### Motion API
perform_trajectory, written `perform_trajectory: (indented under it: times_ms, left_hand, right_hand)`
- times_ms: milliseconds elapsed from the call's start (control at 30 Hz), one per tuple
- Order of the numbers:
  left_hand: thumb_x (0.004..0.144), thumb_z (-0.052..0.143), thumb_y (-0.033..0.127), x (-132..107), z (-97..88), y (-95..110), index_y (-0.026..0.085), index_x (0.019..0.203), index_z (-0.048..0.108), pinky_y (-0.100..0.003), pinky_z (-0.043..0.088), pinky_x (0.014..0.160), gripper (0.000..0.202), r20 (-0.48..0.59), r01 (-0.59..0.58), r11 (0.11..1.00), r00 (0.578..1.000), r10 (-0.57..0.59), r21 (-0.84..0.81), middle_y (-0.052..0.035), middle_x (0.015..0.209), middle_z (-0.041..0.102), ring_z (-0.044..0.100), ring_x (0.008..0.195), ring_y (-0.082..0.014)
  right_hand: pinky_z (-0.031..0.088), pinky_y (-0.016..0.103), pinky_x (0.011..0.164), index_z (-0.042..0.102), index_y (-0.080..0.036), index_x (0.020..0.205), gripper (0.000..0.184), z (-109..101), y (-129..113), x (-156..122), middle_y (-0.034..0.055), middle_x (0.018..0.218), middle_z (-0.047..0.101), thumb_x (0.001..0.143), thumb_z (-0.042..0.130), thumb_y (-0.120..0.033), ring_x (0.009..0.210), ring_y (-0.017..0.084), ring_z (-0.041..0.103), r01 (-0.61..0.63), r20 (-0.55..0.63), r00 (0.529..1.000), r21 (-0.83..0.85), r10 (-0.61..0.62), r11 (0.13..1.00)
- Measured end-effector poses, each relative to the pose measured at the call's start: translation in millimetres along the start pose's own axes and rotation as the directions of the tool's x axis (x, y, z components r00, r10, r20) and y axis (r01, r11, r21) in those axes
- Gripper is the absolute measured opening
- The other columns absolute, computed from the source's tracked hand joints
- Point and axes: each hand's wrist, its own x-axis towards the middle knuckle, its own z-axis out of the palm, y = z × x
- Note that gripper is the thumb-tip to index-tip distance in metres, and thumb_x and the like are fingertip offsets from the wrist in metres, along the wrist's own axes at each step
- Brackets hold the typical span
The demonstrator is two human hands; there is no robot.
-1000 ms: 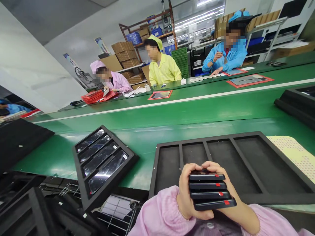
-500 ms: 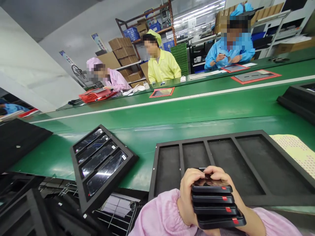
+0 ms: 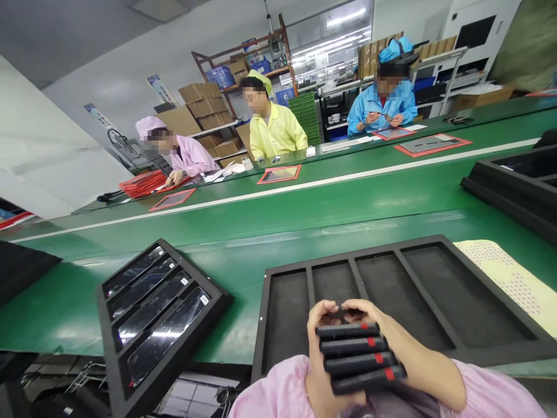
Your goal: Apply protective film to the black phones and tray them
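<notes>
A stack of several black phones with red tabs on their near ends is gripped between my two hands. My left hand wraps the left side, its fingers curled over the far part of the stack. On the other side my right hand is closed around the phones, its fingertips almost meeting the left ones. The stack is held above the near edge of a black foam tray whose compartments hold nothing where they show. My arms hide part of that tray.
To the left, an angled foam tray holds several glossy phones with white labels. A yellow dotted sheet lies right of the middle tray. More black trays sit far right. Across the green conveyor, three co-workers sit by red-framed panels.
The phone stack has shifted slightly left and tilted in my hands, so less of the top face shows. The view has swung right. A red-framed panel now lies before the co-worker in pink.
</notes>
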Motion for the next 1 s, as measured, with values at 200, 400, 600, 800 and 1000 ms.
perform_trajectory:
  times_ms: [200, 400, 600, 800, 1000]
  left_hand:
    - [0.067, 0.048, 0.079, 59.5, 35.6, 30.9, 0.011, 0.086, 0.066, -0.04, 0.051, 0.082, 0.073, 0.021, 0.401, 0.912, 0.916, -0.4, -0.091, -0.0134, 0.092, 0.069, 0.064, 0.088, -0.0275]
    - [0.065, 0.061, 0.068, 67.1, 36.0, 5.8, 0.015, 0.109, 0.06, -0.04, 0.032, 0.106, 0.069, -0.131, 0.308, 0.947, 0.947, -0.294, 0.096, -0.014, 0.126, 0.057, 0.049, 0.121, -0.0281]
    - [0.07, 0.057, 0.058, 100.6, 37.6, 0.8, 0.015, 0.082, 0.066, -0.04, 0.043, 0.094, 0.045, -0.042, 0.241, 0.969, 0.97, -0.239, 0.051, -0.0109, 0.096, 0.068, 0.06, 0.099, -0.0254]
    - [0.069, 0.062, 0.052, 107.7, 36.0, -1.1, 0.014, 0.073, 0.065, -0.032, 0.05, 0.068, 0.039, -0.008, 0.393, 0.919, 0.919, -0.393, 0.001, -0.0078, 0.073, 0.068, 0.065, 0.072, -0.021]
    - [0.071, 0.063, 0.036, 111.4, 25.9, -0.6, 0.016, 0.075, 0.071, -0.032, 0.047, 0.082, 0.022, 0.146, 0.409, 0.911, 0.899, -0.412, 0.051, -0.0075, 0.088, 0.072, 0.064, 0.088, -0.0219]
  right_hand:
    - [0.048, 0.037, 0.077, 0.035, -0.017, 0.129, 0.063, -22.3, -40.4, 36.0, 0.0098, 0.102, 0.063, 0.073, 0.059, -0.032, 0.094, 0.029, 0.061, -0.283, 0.08, 0.954, -0.085, 0.289, 0.955]
    - [0.047, 0.037, 0.074, 0.035, -0.013, 0.135, 0.059, -20.1, -35.1, 41.0, 0.0105, 0.093, 0.066, 0.083, 0.051, -0.036, 0.084, 0.029, 0.063, -0.365, 0.135, 0.905, -0.241, 0.403, 0.899]
    - [0.045, 0.027, 0.048, 0.052, -0.014, 0.116, 0.041, -22.2, -11.8, 69.0, 0.0017, 0.074, 0.054, 0.08, 0.05, -0.034, 0.053, 0.016, 0.056, -0.492, 0.071, 0.865, -0.071, 0.496, 0.868]
    - [0.047, 0.026, 0.051, 0.033, -0.013, 0.134, 0.08, -20.5, 5.6, 70.9, -0.0005, 0.081, 0.042, 0.067, 0.062, -0.045, 0.057, 0.012, 0.048, -0.513, 0.23, 0.857, 0.299, 0.462, 0.804]
    - [0.044, 0.029, 0.066, 0.019, -0.011, 0.142, 0.1, -24.2, 4.9, 62.1, 0.0035, 0.091, 0.04, 0.062, 0.068, -0.045, 0.07, 0.014, 0.044, -0.576, 0.348, 0.81, 0.316, 0.473, 0.754]
